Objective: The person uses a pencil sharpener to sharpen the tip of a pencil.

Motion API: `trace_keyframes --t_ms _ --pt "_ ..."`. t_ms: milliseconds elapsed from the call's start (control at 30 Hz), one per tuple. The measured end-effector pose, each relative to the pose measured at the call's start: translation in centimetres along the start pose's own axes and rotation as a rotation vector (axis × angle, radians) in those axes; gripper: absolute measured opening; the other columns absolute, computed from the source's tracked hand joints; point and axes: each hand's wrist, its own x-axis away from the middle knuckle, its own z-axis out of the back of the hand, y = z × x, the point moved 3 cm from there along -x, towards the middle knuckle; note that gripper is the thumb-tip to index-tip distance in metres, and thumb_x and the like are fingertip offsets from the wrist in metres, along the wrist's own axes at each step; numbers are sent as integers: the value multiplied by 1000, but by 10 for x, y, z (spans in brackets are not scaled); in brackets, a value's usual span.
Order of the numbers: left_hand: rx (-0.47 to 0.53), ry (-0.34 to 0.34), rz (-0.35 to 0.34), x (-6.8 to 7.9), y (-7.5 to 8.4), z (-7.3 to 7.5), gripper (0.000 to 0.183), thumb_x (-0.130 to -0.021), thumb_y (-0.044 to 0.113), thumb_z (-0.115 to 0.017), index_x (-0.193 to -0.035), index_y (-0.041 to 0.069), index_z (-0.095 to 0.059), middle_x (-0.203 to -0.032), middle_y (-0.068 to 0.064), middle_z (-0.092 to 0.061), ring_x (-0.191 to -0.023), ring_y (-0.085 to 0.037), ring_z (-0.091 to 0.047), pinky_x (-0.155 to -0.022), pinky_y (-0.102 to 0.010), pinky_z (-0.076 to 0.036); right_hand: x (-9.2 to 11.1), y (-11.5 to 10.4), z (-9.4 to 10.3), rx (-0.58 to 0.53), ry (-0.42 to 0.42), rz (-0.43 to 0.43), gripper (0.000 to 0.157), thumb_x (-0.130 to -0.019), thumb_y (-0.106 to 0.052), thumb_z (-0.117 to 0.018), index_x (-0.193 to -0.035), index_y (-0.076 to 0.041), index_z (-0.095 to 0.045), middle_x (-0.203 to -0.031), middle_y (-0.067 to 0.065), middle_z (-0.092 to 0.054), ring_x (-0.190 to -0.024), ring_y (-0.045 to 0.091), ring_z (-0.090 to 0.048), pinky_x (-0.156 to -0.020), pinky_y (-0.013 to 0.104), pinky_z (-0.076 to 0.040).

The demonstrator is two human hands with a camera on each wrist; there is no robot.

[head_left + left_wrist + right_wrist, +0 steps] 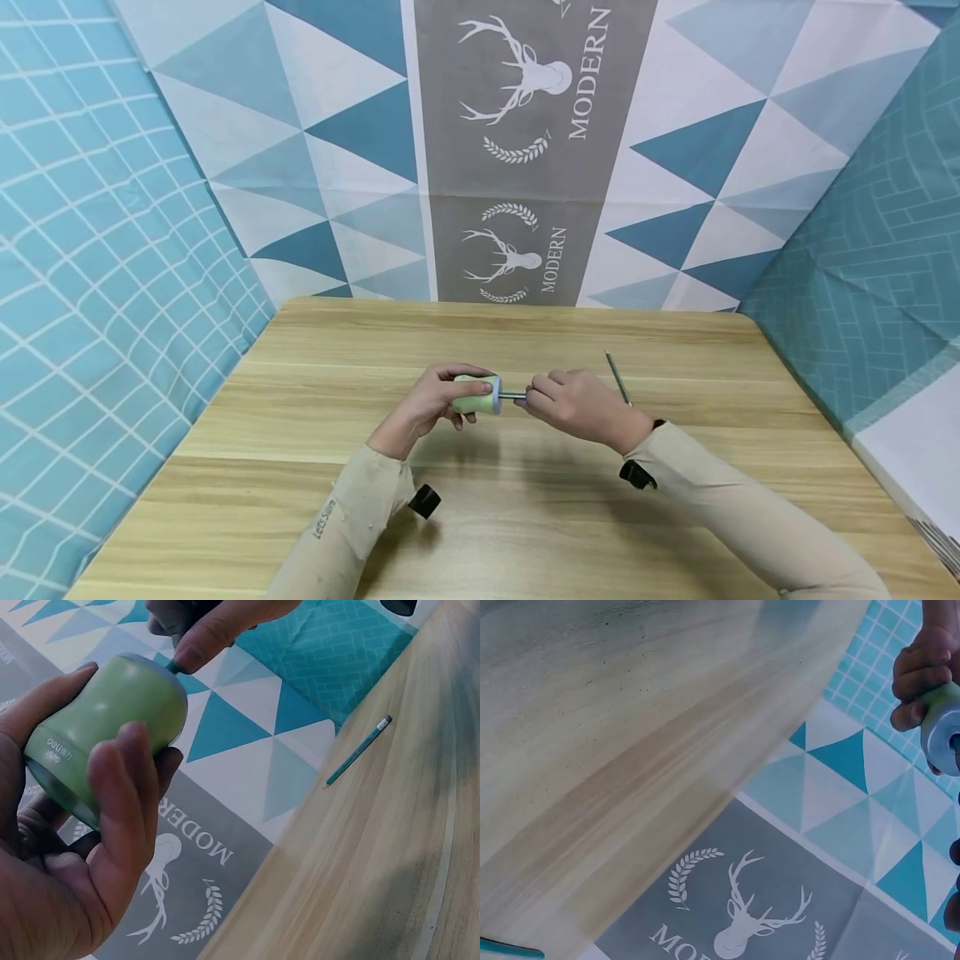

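My left hand (431,400) holds a green pencil sharpener (474,403) with a blue-grey end, its fingers and thumb wrapped round the body. In the left wrist view the sharpener (120,712) shows small lettering near its wider end. My right hand (576,407) pinches a dark pencil (513,396), whose far end sits inside the hole in the sharpener's face. Both hands are raised over the table. Only a few fingertips of the right hand (952,907) show at the edge of the right wrist view.
A second pencil (618,377), dark green, lies on the wooden table (337,492) beyond my right hand. Behind the table's far edge hangs a patterned cloth (360,167) with triangles and deer heads. Tiled-print sheets (90,250) stand along both sides.
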Motion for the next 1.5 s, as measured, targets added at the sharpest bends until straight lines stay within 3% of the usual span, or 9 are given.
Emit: trace_keyframes --t_ms 200,267,367,500,700,833,1100,1300,1500 --pt "10 -33 -38 0 2 0 39 -86 8 -74 -123 -3 -68 -100 -17 -63 -56 -17 -65 -46 -25 -56 -2 7 1 -82 41 -10 34 -107 -18 -44 -75 -8 -53 -66 -2 -47 -44 6 -41 -37 15 -35" --pt "12 -26 -44 0 2 0 40 -86 7 -74 -123 -3 -67 -105 -19 -61 -56 -17 -65 -48 -25 -57 -2 10 -1 -168 24 -41 34 -106 -19 -47 -74 -9 -50 -64 -3 -43 -44 5 -36 -38 15 -32" --pt "14 -6 -40 -1 0 0 40 -86 7 -74 -123 -4 -67 -108 -23 -60 -55 -17 -65 -49 -26 -57 -3 15 -4 -386 -54 -136 31 -101 -15 -61 -72 -13 -48 -62 -6 -40 -47 0 -31 -41 13 -29" --pt "18 15 -32 -1 -1 1 39 -85 5 -74 -122 -6 -67 -105 -23 -60 -54 -18 -65 -50 -27 -58 -4 22 -10 -706 -209 -344 32 -93 -9 -70 -71 -16 -48 -61 -12 -38 -51 -4 -30 -44 14 -31" --pt "22 29 -38 0 -1 1 36 -84 5 -75 -119 -3 -70 -99 -18 -63 -53 -17 -64 -50 -28 -58 -4 33 -17 -1078 -431 -686 38 -98 -18 -66 -66 -16 -44 -58 -11 -31 -49 4 -29 -47 21 -29" --pt "23 28 -45 -1 0 0 37 -85 5 -75 -119 -4 -69 -103 -20 -62 -54 -19 -65 -51 -29 -59 -3 38 -19 -1290 -565 -899 37 -99 -21 -63 -67 -12 -49 -53 -7 -33 -42 8 -28 -41 22 -28" --pt "9 28 -63 0 1 0 40 -83 1 -75 -121 -8 -67 -101 -22 -62 -53 -18 -65 -50 -28 -59 9 35 -31 -1705 -728 -1286 28 -101 -24 -58 -81 -5 -61 -58 -1 -40 -42 8 -31 -36 19 -26" --pt "3 -4 -63 -1 -1 -1 37 -84 2 -75 -120 -6 -68 -94 -17 -64 -53 -17 -65 -50 -28 -59 15 33 -34 -1801 -759 -1347 28 -103 -24 -53 -84 -6 -61 -56 -2 -38 -41 6 -31 -34 17 -25" --pt "-8 17 -35 -1 -1 -1 38 -84 6 -75 -120 -4 -68 -100 -18 -63 -53 -18 -65 -49 -28 -58 14 34 -30 -1716 -753 -1258 28 -103 -26 -54 -87 -4 -61 -56 0 -40 -43 9 -32 -38 20 -27"
